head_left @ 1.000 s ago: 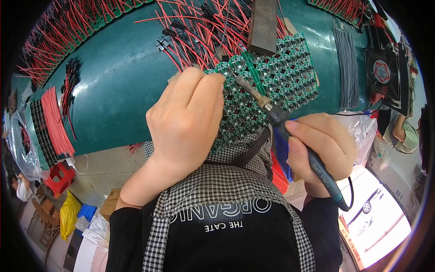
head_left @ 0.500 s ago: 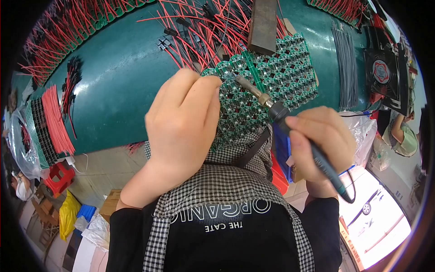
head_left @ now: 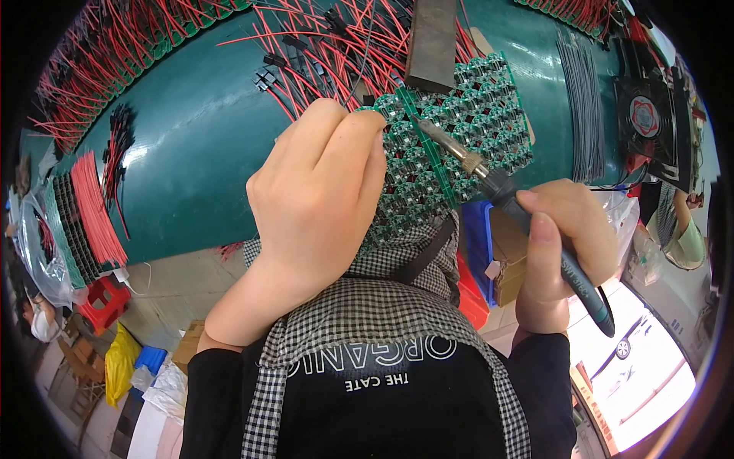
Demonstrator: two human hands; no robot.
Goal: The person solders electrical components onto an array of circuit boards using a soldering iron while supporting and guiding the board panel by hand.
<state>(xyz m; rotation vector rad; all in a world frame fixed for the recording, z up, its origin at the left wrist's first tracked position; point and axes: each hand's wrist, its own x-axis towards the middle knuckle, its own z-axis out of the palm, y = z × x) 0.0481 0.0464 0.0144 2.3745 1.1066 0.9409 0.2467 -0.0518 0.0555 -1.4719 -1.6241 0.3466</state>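
Green worktop [head_left: 195,168] spans the upper view, curving with the lens. Checked apron [head_left: 375,306], worn over a black shirt, fills the lower centre. Along the far left edge of the worktop: a long row of green boards with red and black leads [head_left: 126,65].

Panel of small green circuit boards [head_left: 405,172] lies at the worktop's near edge, in front of the person, between the two hands. A tangle of red and black wires [head_left: 306,57] spreads just beyond it, dark connectors among them.

Left hand [head_left: 317,180]: back toward the camera, fingers curled in tightly at the panel's left side. Fingertips hidden; cannot tell whether they pinch anything. Right hand [head_left: 566,237]: wrapped in a pen-like grip around the handle of a soldering iron [head_left: 498,190], which slants up and left over the panel.

Black square fan [head_left: 644,122] stands at the right end of the worktop; a bundle of grey wires [head_left: 582,111] lies near it. Dark rectangular block [head_left: 432,46] rests at the panel's far edge. Cut red wires [head_left: 97,210] lie bundled at left. Narrow green strip [head_left: 433,157] runs across the panel. Iron's tip [head_left: 425,125] is at this strip; contact not determinable.
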